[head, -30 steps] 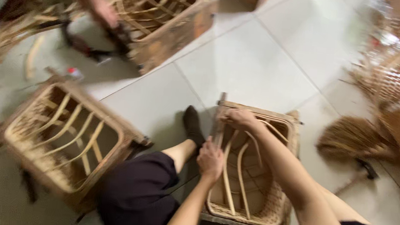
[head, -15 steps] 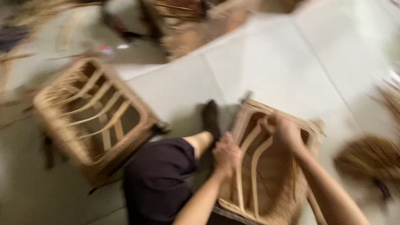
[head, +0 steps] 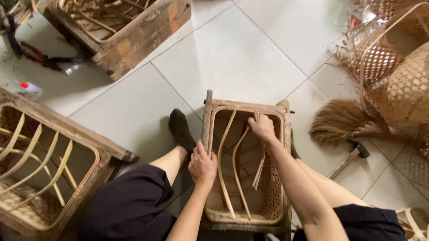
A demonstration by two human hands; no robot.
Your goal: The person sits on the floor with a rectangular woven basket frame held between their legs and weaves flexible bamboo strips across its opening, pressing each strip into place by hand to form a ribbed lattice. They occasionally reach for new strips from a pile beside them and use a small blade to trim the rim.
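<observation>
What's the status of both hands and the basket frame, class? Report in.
Left hand gripping wooden frame rim. Right hand inside, pressing bamboo strips. Hammer lies alongside, apart.

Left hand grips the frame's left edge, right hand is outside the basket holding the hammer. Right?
Not quite. The left hand does grip the wooden frame at its left edge, but the head view shows the right hand inside the basket on the bamboo strips; the hammer lies untouched on the floor.

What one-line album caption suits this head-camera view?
Left hand steadies a wooden basket mould on pale floor tiles while the right hand reaches inside among bent cane strips.
</observation>
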